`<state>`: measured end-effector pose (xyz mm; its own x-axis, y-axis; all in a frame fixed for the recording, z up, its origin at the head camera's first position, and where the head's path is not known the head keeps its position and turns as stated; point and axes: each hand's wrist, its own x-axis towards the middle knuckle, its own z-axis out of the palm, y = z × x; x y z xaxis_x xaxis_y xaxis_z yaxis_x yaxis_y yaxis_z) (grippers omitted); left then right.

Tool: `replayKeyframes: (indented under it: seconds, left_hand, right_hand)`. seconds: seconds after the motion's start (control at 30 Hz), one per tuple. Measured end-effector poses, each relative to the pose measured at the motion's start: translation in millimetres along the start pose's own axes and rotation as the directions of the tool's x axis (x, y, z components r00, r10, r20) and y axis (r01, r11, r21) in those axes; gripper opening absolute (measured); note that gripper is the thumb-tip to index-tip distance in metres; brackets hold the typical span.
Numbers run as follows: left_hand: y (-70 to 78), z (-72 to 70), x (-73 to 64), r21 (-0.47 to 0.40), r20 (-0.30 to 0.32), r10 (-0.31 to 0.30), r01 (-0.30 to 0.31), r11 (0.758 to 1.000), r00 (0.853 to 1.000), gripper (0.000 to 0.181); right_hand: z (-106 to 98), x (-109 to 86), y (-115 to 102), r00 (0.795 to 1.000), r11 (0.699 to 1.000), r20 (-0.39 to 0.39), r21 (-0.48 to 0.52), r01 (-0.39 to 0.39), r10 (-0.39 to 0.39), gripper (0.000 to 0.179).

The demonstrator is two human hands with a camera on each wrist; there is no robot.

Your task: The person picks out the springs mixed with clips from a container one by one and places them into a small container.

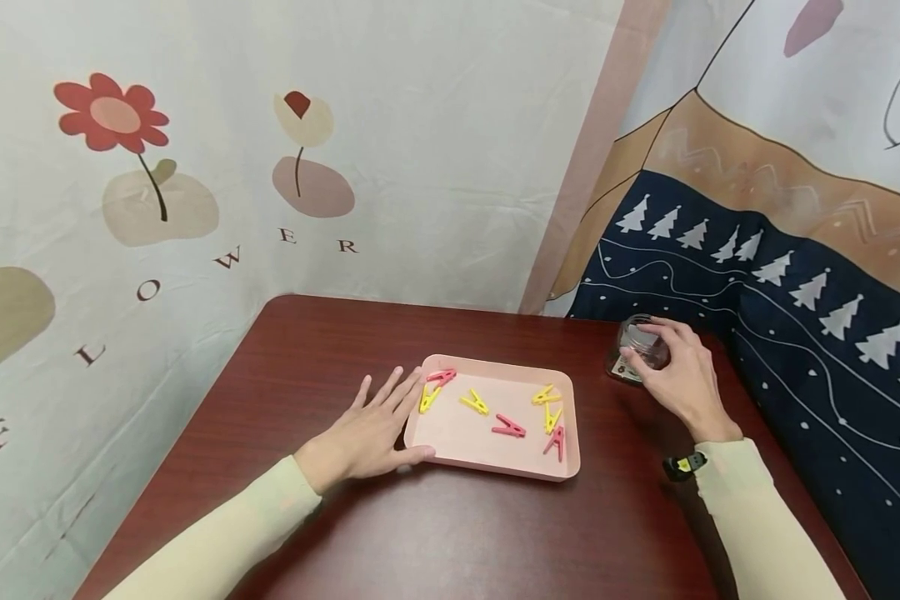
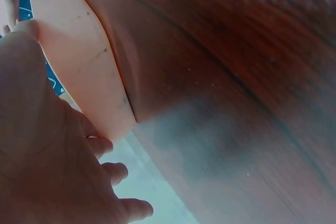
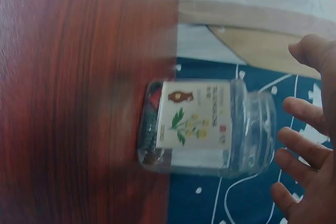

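Observation:
A shallow pink tray (image 1: 457, 442) sits on the table, with several small clothespins in it, some yellow like the middle one (image 1: 476, 403), others red like the one (image 1: 510, 427) near the centre. My left hand (image 1: 363, 435) rests along the tray's left side, fingers straight and spread, thumb at its front left corner. To the right, a clear jar (image 3: 197, 124) with a flower-printed label stands upright, a little dark and red content at its bottom. Around its open mouth my right hand (image 1: 682, 375) spreads its fingers; the right wrist view shows a gap between fingertips and rim.
The dark red wooden table (image 1: 330, 333) backs onto a pale curtain (image 1: 435, 150) with flower prints. A navy curtain (image 1: 795, 367) with white trees hangs along the right edge, close behind the jar. A dark band (image 1: 684, 467) circles the right wrist.

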<state>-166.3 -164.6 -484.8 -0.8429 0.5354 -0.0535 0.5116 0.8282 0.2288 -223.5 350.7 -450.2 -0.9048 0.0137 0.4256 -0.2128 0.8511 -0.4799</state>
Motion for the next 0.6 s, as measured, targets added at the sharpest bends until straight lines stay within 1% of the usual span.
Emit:
replayKeyframes:
  seconds: [0.2, 0.43, 0.6]
  left_hand:
    - [1.1, 0.8, 1.4, 0.010, 0.004, -0.005, 0.005, 1.000, 1.000, 0.116]
    - [3.0, 4.2, 1.9, 0.005, -0.002, -0.002, 0.002, 1.000, 1.000, 0.117]
    - [2.5, 5.1, 3.0, 0.005, -0.008, -0.004, 0.004, 1.000, 1.000, 0.117]
  right_hand:
    - [2, -8.2, -16, 0.998, 0.998, -0.006, 0.007, 0.065, -0.065, 0.056]
    - [6, -23.4, -29, 0.994, 0.995, 0.041, 0.015, 0.102, -0.102, 0.054]
    - [10, -30.4, -35, 0.988, 0.990, 0.064, 0.001, 0.140, -0.140, 0.056]
